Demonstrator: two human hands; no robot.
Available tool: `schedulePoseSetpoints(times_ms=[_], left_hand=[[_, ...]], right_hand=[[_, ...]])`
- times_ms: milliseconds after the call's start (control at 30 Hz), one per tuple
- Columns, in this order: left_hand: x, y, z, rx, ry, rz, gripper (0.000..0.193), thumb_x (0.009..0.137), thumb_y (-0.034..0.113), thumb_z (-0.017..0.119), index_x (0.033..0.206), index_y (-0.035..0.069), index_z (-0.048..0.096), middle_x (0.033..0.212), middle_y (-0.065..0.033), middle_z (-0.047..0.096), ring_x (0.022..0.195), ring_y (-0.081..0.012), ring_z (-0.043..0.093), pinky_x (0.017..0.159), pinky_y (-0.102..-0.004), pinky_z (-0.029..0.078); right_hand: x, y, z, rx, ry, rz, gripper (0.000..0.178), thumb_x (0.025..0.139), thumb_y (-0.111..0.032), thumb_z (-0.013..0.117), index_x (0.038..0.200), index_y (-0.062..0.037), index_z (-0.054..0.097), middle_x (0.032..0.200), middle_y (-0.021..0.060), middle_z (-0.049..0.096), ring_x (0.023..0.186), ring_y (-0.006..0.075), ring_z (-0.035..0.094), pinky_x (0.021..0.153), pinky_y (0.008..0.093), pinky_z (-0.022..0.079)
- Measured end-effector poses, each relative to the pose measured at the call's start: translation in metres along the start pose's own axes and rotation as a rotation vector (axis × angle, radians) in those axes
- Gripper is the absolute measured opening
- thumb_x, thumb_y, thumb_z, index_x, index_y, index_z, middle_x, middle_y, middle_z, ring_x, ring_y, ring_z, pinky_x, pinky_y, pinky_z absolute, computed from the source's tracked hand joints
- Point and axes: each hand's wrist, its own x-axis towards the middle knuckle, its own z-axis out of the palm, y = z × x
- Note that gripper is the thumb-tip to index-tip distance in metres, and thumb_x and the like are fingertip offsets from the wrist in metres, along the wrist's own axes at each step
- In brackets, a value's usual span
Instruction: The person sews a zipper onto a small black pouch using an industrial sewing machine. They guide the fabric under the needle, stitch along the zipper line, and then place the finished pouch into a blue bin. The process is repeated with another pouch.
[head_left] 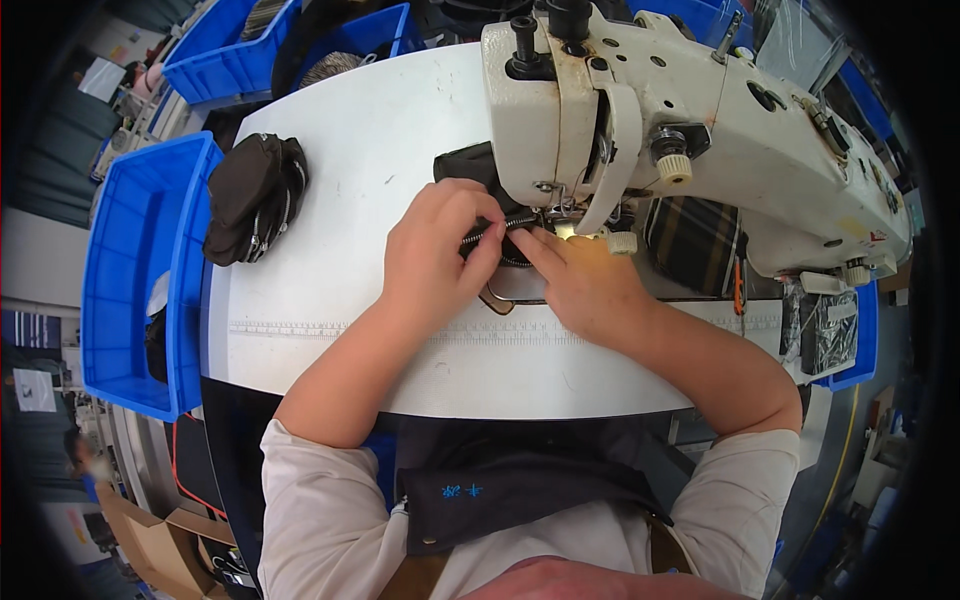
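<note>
My left hand point(437, 240) pinches a dark fabric piece point(467, 163) with a metal-toothed zipper point(485, 231) beside the sewing machine's needle area. Its thumb and forefinger are closed on the zipper edge. My right hand point(592, 287) lies just right of it, fingers stretched out, the tips resting on the same piece close to the presser foot. Part of the piece is hidden under my hands and the machine head. The white sewing machine point(545, 130) stands over the work, its lamp lighting the spot by my right fingers.
A dark zippered pouch point(257, 195) lies on the white table point(330, 270) at left, beside a blue bin point(140, 260). Striped dark fabric point(692, 245) and an orange-handled tool point(740, 280) lie right of the needle. A ruler strip point(300, 328) crosses the table front. Plastic-wrapped packets point(828, 325) sit at far right.
</note>
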Motion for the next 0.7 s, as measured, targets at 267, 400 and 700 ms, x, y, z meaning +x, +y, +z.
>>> schedulePoseSetpoints(times_ms=[267, 400, 700], left_hand=[[0.0, 0.004, 0.001, -0.011, -0.28, 0.215, 0.027, 0.076, -0.004, 0.069, 0.098, 0.009, 0.061, 0.097, -0.0052, 0.068, 0.087, -0.0292, 0.067, 0.073, -0.0373, 0.055], [0.006, 0.002, 0.009, 0.085, -0.192, 0.217, 0.027, 0.076, -0.002, 0.07, 0.099, 0.01, 0.062, 0.096, -0.0051, 0.068, 0.094, -0.0277, 0.066, 0.08, -0.038, 0.051], [0.005, -0.024, 0.024, 0.161, -0.247, 0.112, 0.026, 0.08, -0.004, 0.064, 0.1, 0.013, 0.064, 0.098, -0.0019, 0.068, 0.101, -0.0271, 0.063, 0.093, -0.0389, 0.044]], right_hand=[[0.007, -0.006, -0.012, 0.054, -0.182, 0.211, 0.059, 0.087, -0.007, 0.064, 0.146, -0.0156, 0.061, 0.123, 0.0062, 0.072, 0.103, 0.0287, 0.071, 0.08, 0.0408, 0.061], [0.003, 0.005, -0.001, -0.084, -0.089, 0.006, 0.048, 0.088, -0.009, 0.063, 0.136, -0.0154, 0.07, 0.136, 0.0012, 0.069, 0.108, 0.0227, 0.071, 0.085, 0.0367, 0.06], [-0.003, 0.007, -0.005, 0.012, -0.04, -0.037, 0.036, 0.089, -0.009, 0.064, 0.123, -0.0136, 0.076, 0.141, -0.0008, 0.068, 0.109, 0.0169, 0.071, 0.08, 0.0364, 0.058]])
